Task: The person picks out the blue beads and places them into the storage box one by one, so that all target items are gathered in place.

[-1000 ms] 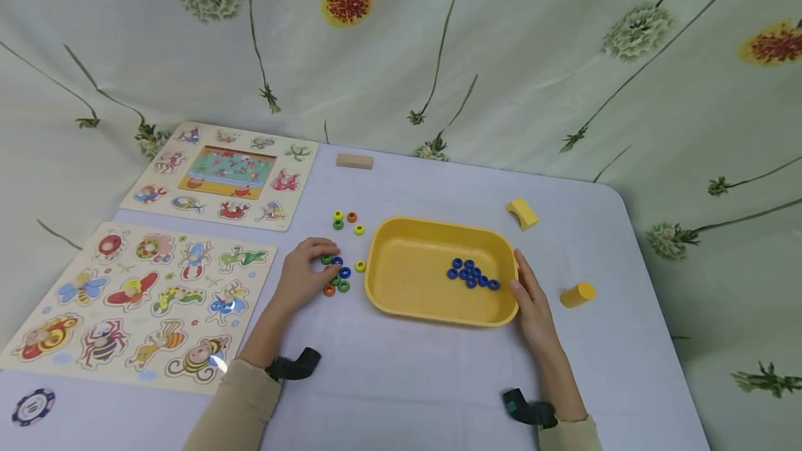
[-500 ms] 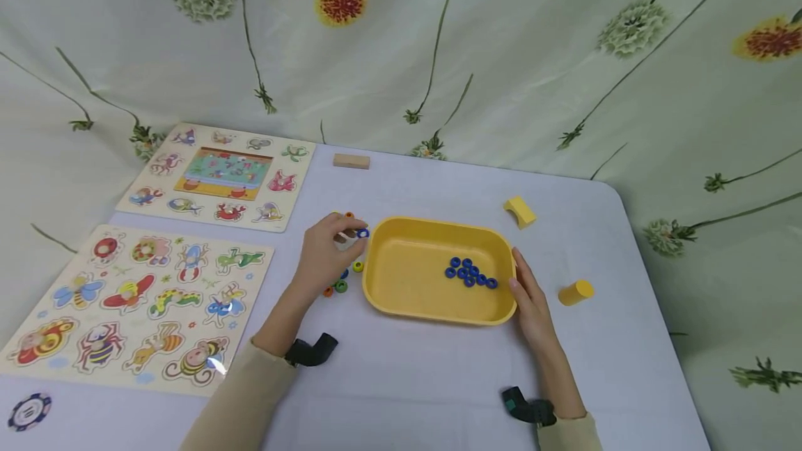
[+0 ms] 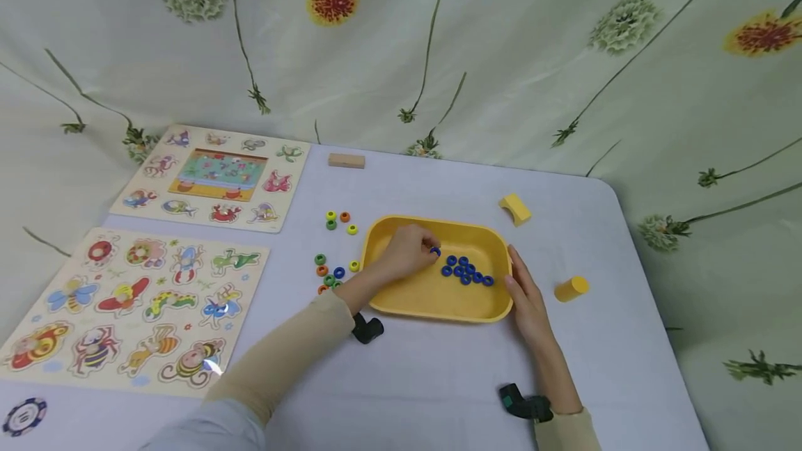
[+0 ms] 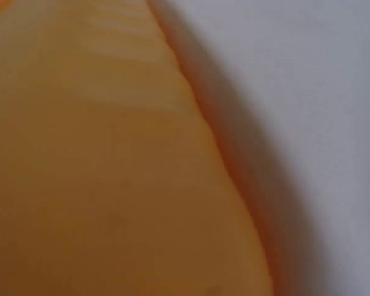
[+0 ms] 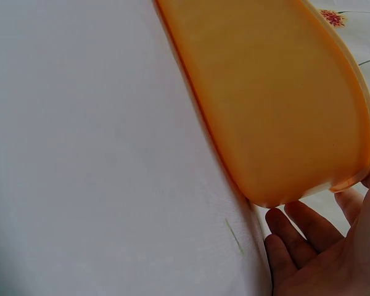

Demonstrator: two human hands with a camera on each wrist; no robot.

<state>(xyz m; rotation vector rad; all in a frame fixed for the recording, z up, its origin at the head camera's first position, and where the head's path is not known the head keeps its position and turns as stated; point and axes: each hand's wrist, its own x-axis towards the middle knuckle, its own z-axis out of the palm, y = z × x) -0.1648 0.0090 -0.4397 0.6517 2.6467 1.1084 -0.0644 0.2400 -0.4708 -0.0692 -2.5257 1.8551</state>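
Note:
My left hand (image 3: 410,250) is over the yellow tray (image 3: 401,305) in the head view, pinching a blue bead (image 3: 435,251) low above the tray floor. Just right of it, several blue ring beads (image 3: 466,270) lie grouped on the tray floor. At the tray's right end, my right hand (image 3: 529,298) rests against the rim. The right wrist view has its fingertips (image 5: 305,225) touching the tray's outer wall, the fingers nearly straight. Only the tray's blurred side (image 4: 123,185) and the tablecloth show in the left wrist view; the held bead is hidden there.
Left of the tray lie loose green, orange and yellow beads with one blue bead (image 3: 339,273). Two picture boards (image 3: 144,298) cover the table's left side. A wooden block (image 3: 347,161), a yellow arch block (image 3: 515,209) and a yellow cylinder (image 3: 571,289) stand farther out.
My left hand has picked a blue bead from the loose beads and carried it right, over the rim into the tray. The right hand stays at the tray's right end.

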